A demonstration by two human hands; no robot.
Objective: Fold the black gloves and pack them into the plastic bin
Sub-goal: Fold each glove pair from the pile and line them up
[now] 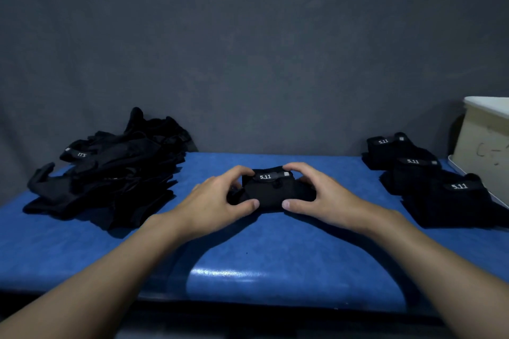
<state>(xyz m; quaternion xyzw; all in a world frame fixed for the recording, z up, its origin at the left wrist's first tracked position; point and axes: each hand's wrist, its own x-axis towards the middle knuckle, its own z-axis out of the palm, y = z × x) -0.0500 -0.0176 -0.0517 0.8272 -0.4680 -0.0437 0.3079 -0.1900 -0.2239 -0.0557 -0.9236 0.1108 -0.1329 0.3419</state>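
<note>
1. Grey and dimly lit, the wall rises behind a table covered in glossy blue padding.
2. A folded glove, black and compact, sits on the blue surface at the middle of the table, well apart from the other items on either side.
3. A white "5.11" label shows on the strap along the glove's far edge, facing up.
4. The left hand grips the glove's left side, with the thumb pressed on the near edge and the fingers curled over the far edge beside the label.
5. The right hand mirrors it on the right side, thumb on the near edge and fingers curled over the top, so both hands clasp the same bundle.
6. A heap of unfolded gloves lies loose and tangled at the table's far left, against the wall.
7. Three finished bundles, each showing a "5.11" mark, lie in a line at the right side of the table.
8. The plastic bin, pale and cut off by the picture's edge, stands just beside those bundles at the far right; its inside cannot be seen.
</note>
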